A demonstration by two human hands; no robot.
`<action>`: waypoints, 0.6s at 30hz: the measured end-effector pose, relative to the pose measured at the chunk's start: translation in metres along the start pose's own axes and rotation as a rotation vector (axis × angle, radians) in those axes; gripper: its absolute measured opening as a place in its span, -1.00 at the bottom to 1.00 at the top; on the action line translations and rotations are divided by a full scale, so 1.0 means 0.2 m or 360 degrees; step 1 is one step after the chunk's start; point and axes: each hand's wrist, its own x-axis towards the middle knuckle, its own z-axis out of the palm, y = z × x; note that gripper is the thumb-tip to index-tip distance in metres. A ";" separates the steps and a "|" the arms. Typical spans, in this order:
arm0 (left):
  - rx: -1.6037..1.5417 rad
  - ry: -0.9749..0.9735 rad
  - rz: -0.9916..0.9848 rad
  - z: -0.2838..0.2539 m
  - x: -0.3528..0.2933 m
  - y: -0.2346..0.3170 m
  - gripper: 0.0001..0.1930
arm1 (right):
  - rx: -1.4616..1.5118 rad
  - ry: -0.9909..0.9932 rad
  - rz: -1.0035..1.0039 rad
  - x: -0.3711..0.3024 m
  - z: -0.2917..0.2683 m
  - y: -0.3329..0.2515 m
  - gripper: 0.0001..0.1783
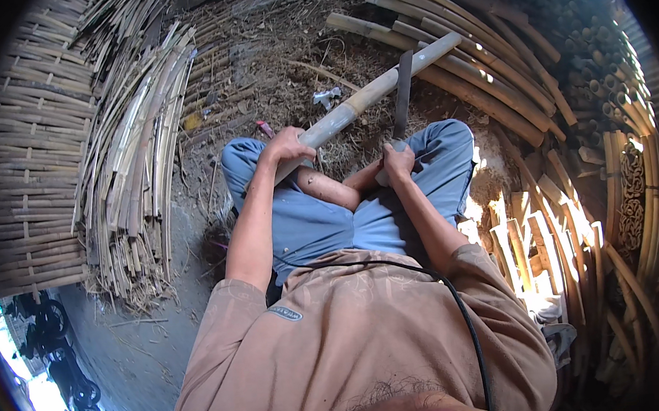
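My left hand (pixel 289 146) is closed around the near end of a pale bamboo pole (pixel 360 100), which slants up and away to the right from my lap. In my right hand (pixel 397 161) is the handle of a machete (pixel 404 97), its long dark blade pointing away from me. The blade crosses the bamboo pole toward its far end; whether its edge bites into the bamboo, I cannot tell. I sit with legs crossed in blue trousers, both hands over my lap.
Split bamboo strips (pixel 138 142) lie heaped at the left beside a woven bamboo panel (pixel 25 173). Several bamboo poles (pixel 480 65) are piled far right. Cut pieces (pixel 538 244) stand at near right. Shavings and a crumpled white scrap (pixel 326 97) litter the ground ahead.
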 end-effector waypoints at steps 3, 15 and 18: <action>-0.0197 -0.0025 0.0016 -0.03 -0.02 -0.05 -0.51 | -0.0020 0.0007 0.0076 -0.02 0.01 -0.03 -0.68; -0.0695 0.0181 -0.0031 -0.35 -0.48 0.10 -0.46 | 0.0125 0.0217 0.0257 0.00 0.02 -0.01 -0.56; -0.0761 0.0324 -0.0066 -0.38 -0.47 0.11 -0.50 | 0.0000 0.0310 0.0200 0.03 0.03 0.05 -0.54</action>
